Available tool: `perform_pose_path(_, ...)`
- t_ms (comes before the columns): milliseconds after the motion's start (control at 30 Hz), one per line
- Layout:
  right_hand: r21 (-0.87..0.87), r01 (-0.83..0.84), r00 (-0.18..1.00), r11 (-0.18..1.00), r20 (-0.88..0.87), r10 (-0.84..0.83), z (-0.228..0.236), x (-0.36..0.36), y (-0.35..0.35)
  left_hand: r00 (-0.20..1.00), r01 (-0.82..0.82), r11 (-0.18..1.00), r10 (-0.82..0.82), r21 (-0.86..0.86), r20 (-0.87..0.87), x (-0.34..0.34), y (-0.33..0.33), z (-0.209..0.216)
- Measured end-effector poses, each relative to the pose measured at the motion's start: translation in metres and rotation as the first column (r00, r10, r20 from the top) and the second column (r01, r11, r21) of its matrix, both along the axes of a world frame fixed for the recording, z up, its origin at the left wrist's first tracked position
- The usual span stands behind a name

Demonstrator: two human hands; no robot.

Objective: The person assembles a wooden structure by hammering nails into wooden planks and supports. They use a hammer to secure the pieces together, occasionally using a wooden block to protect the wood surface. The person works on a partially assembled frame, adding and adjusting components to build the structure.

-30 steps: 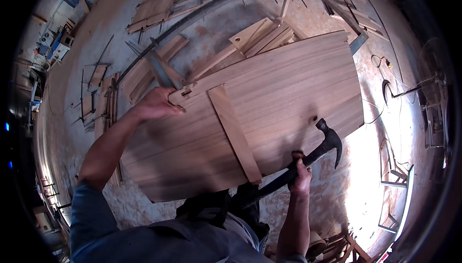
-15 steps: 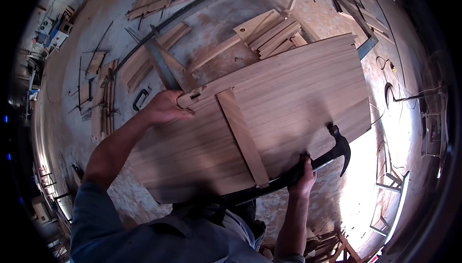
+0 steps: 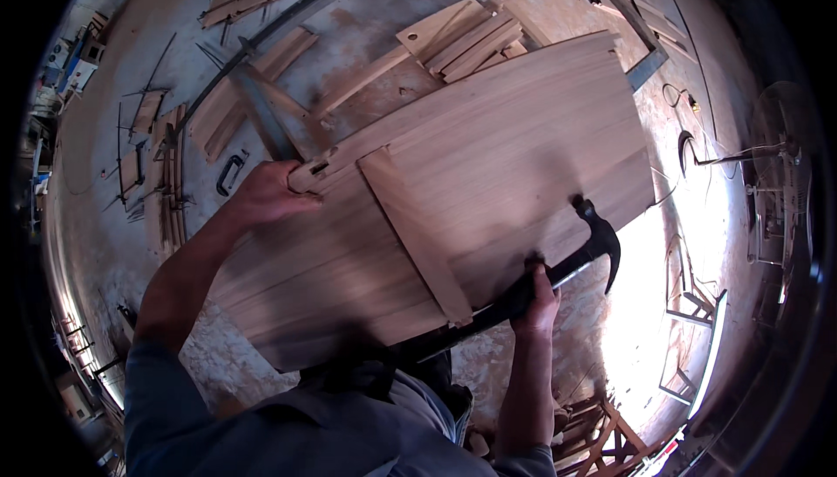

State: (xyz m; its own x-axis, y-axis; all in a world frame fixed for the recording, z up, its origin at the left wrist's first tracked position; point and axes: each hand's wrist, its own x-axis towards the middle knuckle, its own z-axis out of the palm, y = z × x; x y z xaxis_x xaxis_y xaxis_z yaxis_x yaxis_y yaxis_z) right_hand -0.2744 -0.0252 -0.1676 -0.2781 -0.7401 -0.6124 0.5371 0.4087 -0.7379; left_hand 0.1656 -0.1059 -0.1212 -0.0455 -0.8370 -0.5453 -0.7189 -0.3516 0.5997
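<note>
The big wood board in the middle looks heavy and stiff, so its edges seem best to hold, and the left grip pinches its far left corner while the right grip is wrapped round the black hammer.

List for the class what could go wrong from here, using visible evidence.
The claw hammer in the right hand shows its head over the wooden panel; a slip might dent that surface.
The bare left hand grips the panel's edge, so splinters could catch it.
Loose boards lie beyond the panel's far edge and might trip someone walking there.
</note>
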Motion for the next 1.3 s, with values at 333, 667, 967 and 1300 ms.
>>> perform_pose_path(333, 0.009, -0.049, 0.999, 0.999, -0.020, 0.049, -0.009, 0.008, 0.001, 0.992, 0.013, 0.999, -0.017, 0.033, 0.127, 0.009, 0.010, -0.003)
perform_pose_path(667, -0.064, -0.052, 0.997, 0.997, -0.056, 0.049, 0.003, -0.003, 0.008, 0.959, -0.238, 0.967, 0.249, 0.095, -0.135, 0.033, 0.025, 0.004)
perform_pose_path(967, -0.061, -0.046, 0.997, 0.997, -0.061, 0.043, 0.003, -0.013, 0.030, 0.944, -0.299, 0.954, 0.300, 0.031, -0.138, 0.089, 0.004, 0.029)
perform_pose_path(1300, -0.128, -0.134, 0.987, 0.983, -0.105, 0.121, -0.023, -0.044, 0.044, 0.952, -0.280, 0.912, 0.303, -0.299, 0.032, 0.263, -0.051, 0.139)
